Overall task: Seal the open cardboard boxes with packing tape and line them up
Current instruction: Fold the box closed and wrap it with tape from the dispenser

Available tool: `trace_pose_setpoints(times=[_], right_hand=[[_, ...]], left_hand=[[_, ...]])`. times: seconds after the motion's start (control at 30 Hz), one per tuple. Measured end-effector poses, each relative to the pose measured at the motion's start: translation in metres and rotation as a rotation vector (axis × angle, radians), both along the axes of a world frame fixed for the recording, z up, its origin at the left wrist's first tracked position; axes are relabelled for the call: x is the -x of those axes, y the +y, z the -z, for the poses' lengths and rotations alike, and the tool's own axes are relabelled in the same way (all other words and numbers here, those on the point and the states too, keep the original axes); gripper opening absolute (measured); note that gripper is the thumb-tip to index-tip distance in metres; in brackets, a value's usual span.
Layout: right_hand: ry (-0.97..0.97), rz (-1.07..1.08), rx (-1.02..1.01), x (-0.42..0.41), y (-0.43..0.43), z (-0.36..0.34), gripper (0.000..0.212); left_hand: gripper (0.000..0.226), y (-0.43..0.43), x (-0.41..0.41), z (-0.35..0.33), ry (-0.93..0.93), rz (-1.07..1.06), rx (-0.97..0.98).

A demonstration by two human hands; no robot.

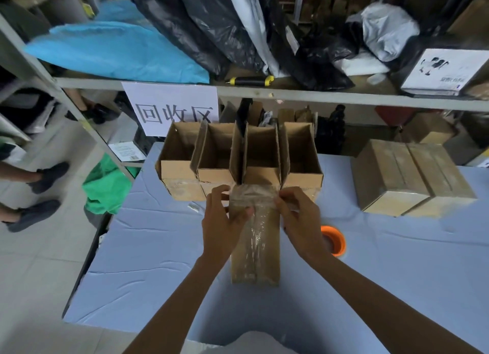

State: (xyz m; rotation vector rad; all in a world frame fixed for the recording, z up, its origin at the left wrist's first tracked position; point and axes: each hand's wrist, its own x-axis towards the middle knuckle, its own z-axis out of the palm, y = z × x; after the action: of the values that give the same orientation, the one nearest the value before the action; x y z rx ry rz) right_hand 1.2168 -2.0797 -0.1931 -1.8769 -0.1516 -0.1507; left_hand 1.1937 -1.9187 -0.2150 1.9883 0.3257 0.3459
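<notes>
A closed cardboard box (260,253) lies lengthwise on the blue table cloth (148,247), with a strip of clear tape (254,195) running along its top and over its far end. My left hand (225,221) holds the box's far left edge, thumb pressed on the tape. My right hand (299,218) pinches the tape at the far right corner. Behind the box stands a row of several open cardboard boxes (238,155) with flaps up. Two sealed boxes (407,176) sit side by side at the right.
An orange tape roll (334,241) lies just right of my right wrist. A metal shelf rail (291,93) with bags and a paper sign (174,107) crosses above the boxes. Another person's feet (39,189) stand on the floor at the left, beside a green bag (105,187).
</notes>
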Motion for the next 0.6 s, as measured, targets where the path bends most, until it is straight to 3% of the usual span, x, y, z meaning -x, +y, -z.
trace_pose_setpoints(times=[0.3,0.47,0.6], right_hand=[[-0.188,-0.117,0.236,0.008,-0.018,-0.006,0.007],[-0.090,-0.069,0.352,0.001,-0.018,-0.012,0.014],[0.009,0.025,0.324,-0.004,-0.010,-0.012,0.012]], left_hand=[[0.051,0.024,0.004,-0.002,-0.006,0.285,-0.190],[0.015,0.027,-0.007,-0.013,-0.043,0.241,-0.144],[0.017,0.021,-0.014,-0.018,0.093,0.187,-0.046]])
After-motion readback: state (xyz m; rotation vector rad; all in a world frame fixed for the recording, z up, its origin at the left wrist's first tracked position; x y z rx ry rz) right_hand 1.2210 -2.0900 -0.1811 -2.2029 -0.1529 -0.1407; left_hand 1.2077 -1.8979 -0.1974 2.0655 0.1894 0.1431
